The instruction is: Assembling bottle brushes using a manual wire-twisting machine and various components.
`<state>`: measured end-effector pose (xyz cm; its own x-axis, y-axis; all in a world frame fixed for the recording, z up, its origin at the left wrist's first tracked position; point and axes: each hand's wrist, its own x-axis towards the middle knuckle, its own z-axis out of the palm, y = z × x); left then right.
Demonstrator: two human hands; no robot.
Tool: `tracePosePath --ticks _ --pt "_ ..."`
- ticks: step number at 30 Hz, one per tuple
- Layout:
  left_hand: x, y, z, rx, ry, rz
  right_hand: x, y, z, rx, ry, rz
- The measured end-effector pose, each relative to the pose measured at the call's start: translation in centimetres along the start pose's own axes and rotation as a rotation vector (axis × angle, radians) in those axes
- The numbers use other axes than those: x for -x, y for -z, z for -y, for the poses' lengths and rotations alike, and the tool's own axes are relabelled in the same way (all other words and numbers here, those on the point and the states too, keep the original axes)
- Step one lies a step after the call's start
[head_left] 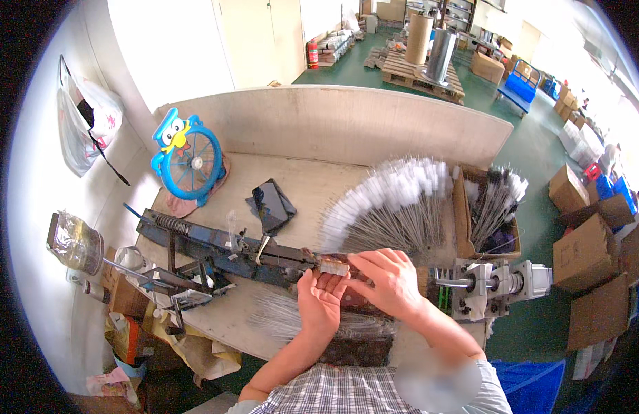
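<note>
A small whitish ribbed piece (334, 268) sits at the right end of a long dark metal machine arm (278, 254), just above my fingers. My left hand (321, 298) is palm up beneath it, fingers curled and fingertips against its lower side. From the right, my right hand (388, 281) reaches in with thumb and index finger drawn together at the piece's right end; what lies between them is too small to make out. Behind the hands, white-tipped wire brushes (395, 207) lie fanned out. Thin wires (281, 316) are spread left of my left forearm.
A cardboard box (461, 221) of dark-bristled brushes stands at the right, near a motor-driven spindle (502, 281). A blue cartoon-faced fan (194, 162) and a dark flat device (272, 207) are at the back left. A low board (347, 124) edges the table's far side.
</note>
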<state>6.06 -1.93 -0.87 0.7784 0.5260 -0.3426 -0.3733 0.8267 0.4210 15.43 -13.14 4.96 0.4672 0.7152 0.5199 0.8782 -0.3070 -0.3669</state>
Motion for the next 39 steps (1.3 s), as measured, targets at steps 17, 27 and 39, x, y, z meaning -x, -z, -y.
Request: tracePosePath --ticks 17,27,39 --pt "2.6 1.2 -0.3 -0.469 0.131 0.055 3.4 1.1 -0.6 -0.169 -0.026 0.045" --pt "4.2 20.4 -16.0 -0.193 -0.299 -0.484 9.8 -2.9 -1.6 -0.183 -0.170 0.279" --pt "4.8 23.8 -21.9 -0.461 -0.750 -0.829 9.6 -1.9 -1.8 0.097 -0.169 0.467"
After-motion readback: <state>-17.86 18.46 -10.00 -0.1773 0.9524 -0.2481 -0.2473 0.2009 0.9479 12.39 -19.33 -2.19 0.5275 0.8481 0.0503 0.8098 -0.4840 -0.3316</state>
